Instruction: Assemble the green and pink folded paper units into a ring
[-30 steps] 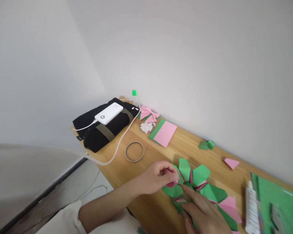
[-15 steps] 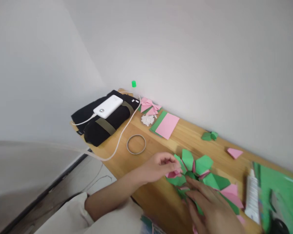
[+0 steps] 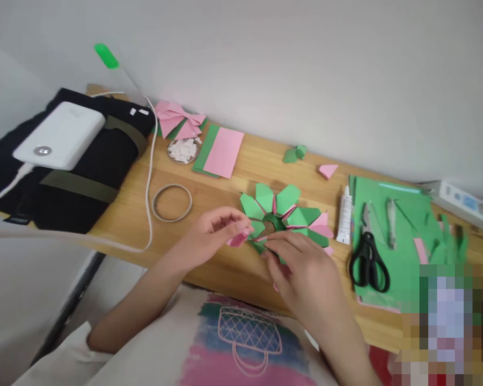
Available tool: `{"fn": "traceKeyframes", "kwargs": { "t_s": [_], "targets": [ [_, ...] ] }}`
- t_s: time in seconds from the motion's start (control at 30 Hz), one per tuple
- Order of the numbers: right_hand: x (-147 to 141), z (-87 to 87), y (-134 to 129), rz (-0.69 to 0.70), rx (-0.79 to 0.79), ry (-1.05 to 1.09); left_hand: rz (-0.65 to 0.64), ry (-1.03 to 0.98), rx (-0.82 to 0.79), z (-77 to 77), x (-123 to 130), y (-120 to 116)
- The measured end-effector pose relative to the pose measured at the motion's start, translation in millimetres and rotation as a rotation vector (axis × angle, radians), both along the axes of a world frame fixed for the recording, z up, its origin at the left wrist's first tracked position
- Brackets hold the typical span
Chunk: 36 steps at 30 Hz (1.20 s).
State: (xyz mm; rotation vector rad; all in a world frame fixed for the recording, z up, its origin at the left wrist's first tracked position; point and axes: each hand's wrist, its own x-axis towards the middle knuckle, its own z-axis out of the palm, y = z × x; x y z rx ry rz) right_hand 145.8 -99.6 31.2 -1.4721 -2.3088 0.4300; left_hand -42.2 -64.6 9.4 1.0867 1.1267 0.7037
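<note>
While a small pink folded paper (image 3: 237, 239) is pinched between the thumb and fingers of the left hand (image 3: 219, 231), a ring of folded green and pink paper (image 3: 287, 201) is gripped at its near side by the right hand (image 3: 308, 265); part of that grip is hidden by the hand itself. The two hands are held apart but near each other, the left one being placed just beside the ring's left edge. The ring is set on a wooden table (image 3: 209, 279), mostly beyond the right hand's fingers. Its green petals are fanned around a round hole, and pink paper is seen between them.

Beyond the left hand and to its left, a thin hoop (image 3: 172, 219) is laid flat. Farther past it, white scraps (image 3: 184, 150) are heaped, with pink and green sheets (image 3: 224, 153) stacked just to their right. Beyond the right hand, past the ring, a green folded piece (image 3: 293, 155) and a pink scrap (image 3: 328, 171) are placed. To the right of the right hand, a white tube (image 3: 344, 220) is laid beside a green sheet (image 3: 402, 273), on which black-handled scissors (image 3: 368, 257) are rested. Well left of the left hand, a white power bank (image 3: 60, 131) is supported by a black bag (image 3: 104, 167).
</note>
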Motion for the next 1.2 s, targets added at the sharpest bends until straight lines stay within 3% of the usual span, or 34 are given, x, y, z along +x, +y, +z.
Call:
{"fn": "traceKeyframes", "kwargs": {
  "t_s": [0.33, 0.8, 1.2],
  "targets": [
    [-0.2, 0.4, 1.7, -0.016, -0.003, 0.022, -0.040, 0.028, 0.065, 5.8, 3.4, -3.2],
    [0.7, 0.9, 0.0, -0.030, 0.014, 0.026, -0.054, 0.236, 0.135, 12.0, 5.9, -13.0],
    [-0.8, -1.6, 1.3, -0.035, 0.008, 0.034, -0.032, 0.267, 0.186, 7.0, 8.8, -17.6]
  ]
}}
